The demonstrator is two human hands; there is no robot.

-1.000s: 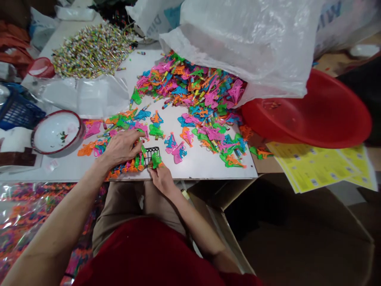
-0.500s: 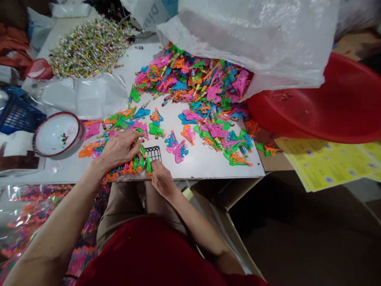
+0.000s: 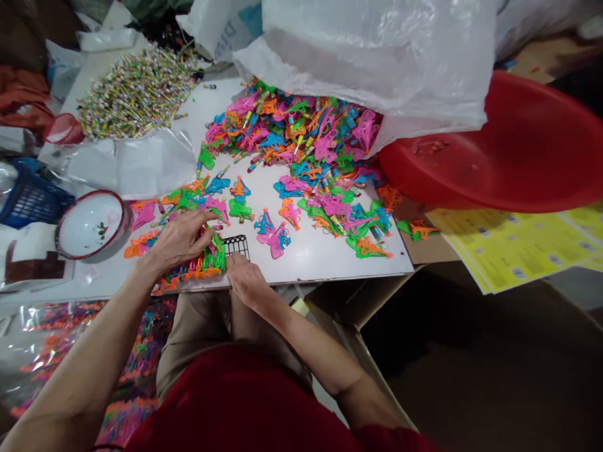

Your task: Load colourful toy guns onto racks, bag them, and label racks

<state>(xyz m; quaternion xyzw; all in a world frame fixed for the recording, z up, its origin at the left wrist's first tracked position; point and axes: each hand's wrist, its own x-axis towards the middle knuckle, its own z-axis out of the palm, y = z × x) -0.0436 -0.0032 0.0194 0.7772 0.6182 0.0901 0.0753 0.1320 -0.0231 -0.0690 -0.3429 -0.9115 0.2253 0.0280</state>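
Observation:
My left hand (image 3: 181,242) lies over a packed row of small plastic toys, with its fingers stretched out and thumb apart. The row ends in green toys (image 3: 217,252), with orange ends (image 3: 202,274) along the table's front edge. A black grid-like rack (image 3: 237,247) shows bare slots just right of them. My right hand (image 3: 247,279) is closed at the rack's near side, close to the last green toy; its fingertips are hidden, so what they pinch cannot be made out. Beyond lie loose toys: a pink one (image 3: 276,242) and an orange one (image 3: 289,213).
A big heap of colourful toys (image 3: 282,129) spreads under a white plastic sack (image 3: 377,63). Small printed tubes (image 3: 141,91) are piled at back left. An enamel bowl (image 3: 92,224) and blue basket (image 3: 38,194) stand left; a red basin (image 3: 518,150) and yellow sheets (image 3: 513,245) right.
My right hand has moved slightly left, and the green toy that stood by its fingers on the rack is now against the row. My left hand stays over the row. The view has shifted a little.

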